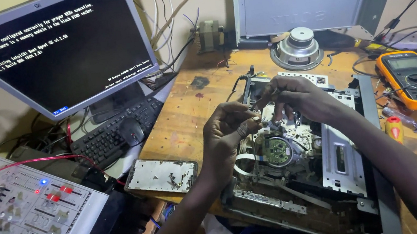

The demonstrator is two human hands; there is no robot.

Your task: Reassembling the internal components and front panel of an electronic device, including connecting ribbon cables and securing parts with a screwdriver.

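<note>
An opened disc-player mechanism (332, 159) with bare metal chassis, a round green circuit part (277, 151) and a white ribbon cable (244, 160) lies on the wooden bench in front of me. My left hand (228, 141) hovers over its near left side, fingertips pinched on a small metal part. My right hand (297, 97) is above the far side of the mechanism, fingers closed on a thin part that meets my left fingertips. What exactly is pinched is too small to tell.
A monitor (57, 51) stands at the left over a black keyboard (109, 135) and mouse (131, 131). An audio mixer (17, 212) sits front left, a metal cover plate (161, 175) beside it. A loose speaker (297, 49), an orange multimeter (413, 79) and screwdrivers (407, 120) lie right.
</note>
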